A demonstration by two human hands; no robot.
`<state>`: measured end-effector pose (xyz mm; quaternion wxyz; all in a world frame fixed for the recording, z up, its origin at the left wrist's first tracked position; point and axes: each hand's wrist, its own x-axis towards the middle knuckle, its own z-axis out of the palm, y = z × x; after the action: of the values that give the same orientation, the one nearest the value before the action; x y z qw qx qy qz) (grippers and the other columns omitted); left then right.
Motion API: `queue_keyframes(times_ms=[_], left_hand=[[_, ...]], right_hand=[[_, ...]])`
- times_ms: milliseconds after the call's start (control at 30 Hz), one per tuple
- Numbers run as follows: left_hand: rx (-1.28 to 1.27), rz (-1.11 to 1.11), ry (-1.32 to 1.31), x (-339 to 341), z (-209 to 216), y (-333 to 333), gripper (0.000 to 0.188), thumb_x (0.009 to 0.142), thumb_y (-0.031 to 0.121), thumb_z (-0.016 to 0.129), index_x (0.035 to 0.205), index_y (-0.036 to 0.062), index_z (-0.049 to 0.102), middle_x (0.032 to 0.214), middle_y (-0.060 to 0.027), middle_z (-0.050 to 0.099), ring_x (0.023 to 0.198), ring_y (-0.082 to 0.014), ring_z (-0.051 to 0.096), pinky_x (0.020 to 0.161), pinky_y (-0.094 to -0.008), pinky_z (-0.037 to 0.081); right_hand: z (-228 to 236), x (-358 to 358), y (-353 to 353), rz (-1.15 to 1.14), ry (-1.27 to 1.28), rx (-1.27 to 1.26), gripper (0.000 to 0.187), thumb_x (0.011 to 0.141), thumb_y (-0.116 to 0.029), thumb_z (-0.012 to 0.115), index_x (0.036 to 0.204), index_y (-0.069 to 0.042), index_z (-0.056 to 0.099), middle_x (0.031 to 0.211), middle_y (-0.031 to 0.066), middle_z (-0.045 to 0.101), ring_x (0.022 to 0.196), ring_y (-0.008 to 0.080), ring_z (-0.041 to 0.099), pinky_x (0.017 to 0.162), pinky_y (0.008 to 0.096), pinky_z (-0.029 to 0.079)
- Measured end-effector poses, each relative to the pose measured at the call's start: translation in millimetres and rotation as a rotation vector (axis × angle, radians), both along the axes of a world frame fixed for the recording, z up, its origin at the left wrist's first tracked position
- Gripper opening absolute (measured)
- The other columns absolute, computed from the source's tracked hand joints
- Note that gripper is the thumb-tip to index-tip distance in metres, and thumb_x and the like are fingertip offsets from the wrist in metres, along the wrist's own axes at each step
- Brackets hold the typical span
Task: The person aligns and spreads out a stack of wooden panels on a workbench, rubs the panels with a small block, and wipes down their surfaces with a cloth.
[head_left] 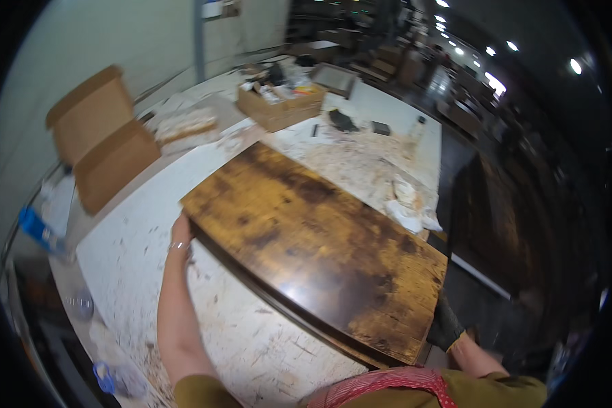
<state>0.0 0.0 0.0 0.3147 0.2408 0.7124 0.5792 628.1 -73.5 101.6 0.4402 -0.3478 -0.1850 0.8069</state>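
A mottled yellow-brown wooden board [313, 251] with a glossy top lies slantwise over the white worktable. Under its front edge runs a dark layer, perhaps a second board or a frame; I cannot tell which. At the board's left corner my left hand [182, 230], bare and with a band at the wrist, grips the edge, its fingers partly hidden beneath. My right hand [447, 325], in a dark glove, holds the right end near the front corner. The board hides most of those gloved fingers.
Scuffed white worktable [115, 272]; open cardboard box [115, 163] at left; carton of small items [279, 109] behind. A dark cloth [342, 120], a small dark block [381, 128], a bottle [415, 136] and crumpled white wrapping [406, 202] lie beyond the board. Clear bottles [119, 379] stand front left.
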Motion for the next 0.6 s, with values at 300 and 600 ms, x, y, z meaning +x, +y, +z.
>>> queue_keyframes(times_ms=[300,600], left_hand=[[0.179,0.15,-0.187,24.5,11.3,-109.3,0.048,0.083,0.056,0.044,0.084,0.0102,0.06,0.059,0.0008,0.056,0.045,-0.0078,0.046,0.038,-0.0208,0.029],[0.136,0.423,-0.266,26.6,41.2,-190.3,0.053,0.091,0.053,0.033,0.106,0.0077,0.056,0.072,-0.0012,0.061,0.04,-0.0083,0.04,0.034,-0.0227,0.028]], right_hand=[[11.8,56.4,16.6,0.274,-0.29,0.011,0.052,0.089,-0.033,0.056,0.129,-0.004,0.042,0.127,0.0072,0.05,0.114,0.0144,0.049,0.1,0.0289,0.038],[19.6,14.9,112.0,0.585,-0.761,0.267,0.066,0.083,-0.05,0.058,0.128,-0.003,0.047,0.126,0.009,0.051,0.109,0.0155,0.051,0.095,0.0287,0.04]])
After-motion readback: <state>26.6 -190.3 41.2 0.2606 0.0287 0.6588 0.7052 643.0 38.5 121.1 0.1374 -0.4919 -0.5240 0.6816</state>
